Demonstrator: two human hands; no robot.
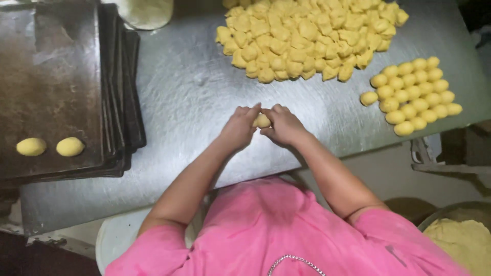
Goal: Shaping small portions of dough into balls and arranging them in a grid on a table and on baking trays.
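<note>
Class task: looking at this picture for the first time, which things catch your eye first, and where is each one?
A big heap of cut yellow dough pieces fills the steel table's far side, with neat rows of dough balls right. At centre, the left hand and right hand pinch one dough piece.

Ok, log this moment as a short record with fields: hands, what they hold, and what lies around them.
left hand: pressed against one side of the dough piece
right hand: pressed against its other side
dough piece: small, yellow, between both hands, just above the metal table
cut dough pile: rough chunks, far side of table
rolled balls: in neat rows, to the right
baking trays: dark stack on the left; two shaped pieces on the top one
</note>
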